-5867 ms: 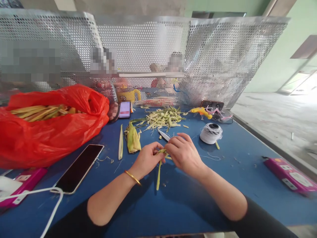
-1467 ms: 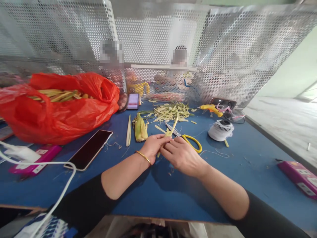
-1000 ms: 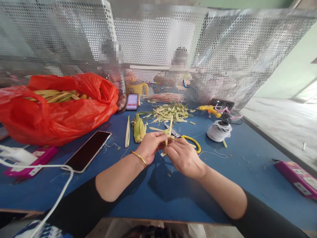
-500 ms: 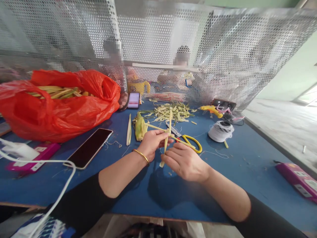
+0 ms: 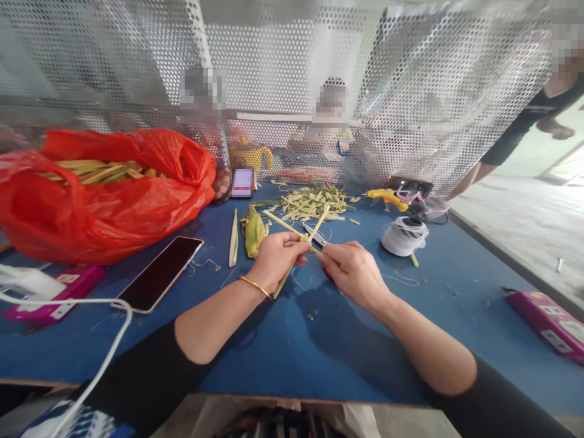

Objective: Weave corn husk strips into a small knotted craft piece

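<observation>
Pale yellow-green leaf strips cross each other above the table, their ends sticking out in several directions. My left hand is closed, pinching the crossing between thumb and fingers. On the right side of the crossing, my right hand is closed on one strip's end, its fingertips hiding that end. Behind the hands lie scissors, blades showing and handles mostly covered by my right hand. A husk-like leaf bundle and a single pale leaf lie beyond my left hand.
A red plastic bag of leaf strips fills the left, near a phone and a white cable. Leaf scraps lie at the back. A yellow glue gun, white string spool and purple power strip are right.
The crossed strips have turned clockwise in my left hand. My right hand has moved from the lower strip up to the right-hand one. A person has appeared at the far right.
</observation>
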{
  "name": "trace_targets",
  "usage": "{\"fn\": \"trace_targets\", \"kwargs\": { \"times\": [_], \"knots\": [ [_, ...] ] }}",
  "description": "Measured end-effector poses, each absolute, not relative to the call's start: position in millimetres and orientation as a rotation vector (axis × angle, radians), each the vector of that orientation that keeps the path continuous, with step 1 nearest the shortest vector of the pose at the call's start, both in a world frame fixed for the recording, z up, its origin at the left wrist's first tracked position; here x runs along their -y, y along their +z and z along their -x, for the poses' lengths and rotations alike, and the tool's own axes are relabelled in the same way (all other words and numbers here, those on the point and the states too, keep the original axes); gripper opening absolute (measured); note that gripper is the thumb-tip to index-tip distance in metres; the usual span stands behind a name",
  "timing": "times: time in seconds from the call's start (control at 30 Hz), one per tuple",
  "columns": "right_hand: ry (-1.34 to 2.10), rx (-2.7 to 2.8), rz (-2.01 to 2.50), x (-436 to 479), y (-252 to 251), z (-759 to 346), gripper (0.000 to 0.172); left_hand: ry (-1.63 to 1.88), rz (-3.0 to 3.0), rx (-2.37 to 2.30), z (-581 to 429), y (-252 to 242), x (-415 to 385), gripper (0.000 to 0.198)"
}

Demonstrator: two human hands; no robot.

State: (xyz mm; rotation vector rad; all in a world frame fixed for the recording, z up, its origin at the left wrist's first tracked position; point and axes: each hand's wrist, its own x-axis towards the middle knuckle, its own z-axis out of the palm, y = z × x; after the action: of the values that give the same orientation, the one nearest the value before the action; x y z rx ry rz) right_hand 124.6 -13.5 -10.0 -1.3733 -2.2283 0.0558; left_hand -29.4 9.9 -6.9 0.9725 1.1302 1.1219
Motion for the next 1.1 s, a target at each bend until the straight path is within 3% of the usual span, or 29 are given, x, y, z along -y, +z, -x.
{"fn": "trace_targets", "kwargs": {
  "times": [0.3, 0.5, 0.67, 0.8, 1.1],
  "knots": [
    [0.255, 2.279, 1.274, 15, 5, -131, 0.036, 1.095, -0.948, -1.124, 33, -9, -14, 0.007],
    [1.281, 1.732, 1.381, 2, 2, -135, 0.043, 0.904, -0.889, -1.050, 40, -4, -14, 0.012],
    [1.564, 1.069, 1.206, -3, -6, -132, 0.039, 0.773, -0.990, -1.033, 41, -5, -11, 0.025],
    [1.565, 1.004, 1.133, 0, -11, -127, 0.031, 0.750, -1.120, -1.042, 36, -12, -6, 0.028],
    [1.287, 1.125, 1.129, -4, -23, -126, 0.033, 0.683, -1.183, -1.067, 35, -10, -4, 0.021]
  ]
}}
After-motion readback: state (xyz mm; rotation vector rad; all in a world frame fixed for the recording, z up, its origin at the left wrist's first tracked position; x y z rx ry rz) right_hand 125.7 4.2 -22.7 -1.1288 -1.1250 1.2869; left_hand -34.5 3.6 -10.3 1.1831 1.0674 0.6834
